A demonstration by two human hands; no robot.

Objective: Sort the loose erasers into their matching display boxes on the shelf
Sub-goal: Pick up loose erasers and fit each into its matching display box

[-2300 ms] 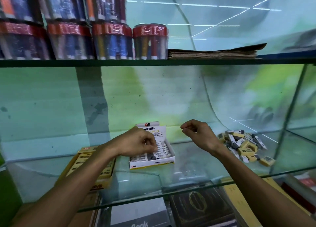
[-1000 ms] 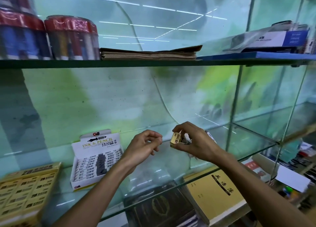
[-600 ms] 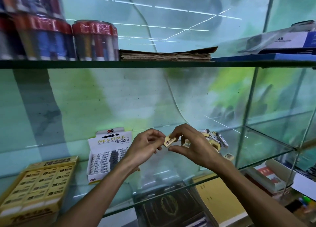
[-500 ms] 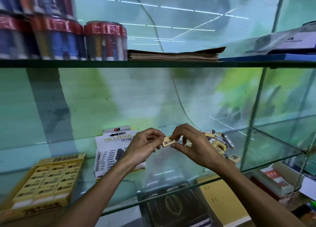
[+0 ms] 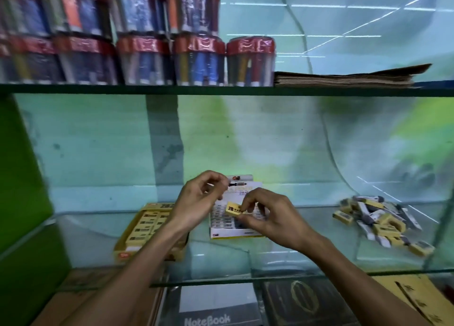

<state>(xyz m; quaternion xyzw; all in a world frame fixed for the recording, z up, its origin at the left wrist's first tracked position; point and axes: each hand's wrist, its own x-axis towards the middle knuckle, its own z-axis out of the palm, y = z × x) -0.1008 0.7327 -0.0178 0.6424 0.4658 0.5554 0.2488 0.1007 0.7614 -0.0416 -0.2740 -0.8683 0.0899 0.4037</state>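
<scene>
Glass shelf (image 5: 282,261), right hand (image 5: 272,217) pinching yellow eraser (image 5: 233,209) over white box (image 5: 235,232), left hand (image 5: 196,203) curled, grip empty.

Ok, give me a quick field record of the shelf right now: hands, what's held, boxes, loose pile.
right hand: pinches a yellow 2B eraser above the white box
left hand: fingers curled, raised beside the right; whether it holds anything is unclear
yellow display box: left on the glass shelf, holds yellow erasers
white display box: centre, behind the hands
loose erasers: mixed yellow and white pile, far right
</scene>
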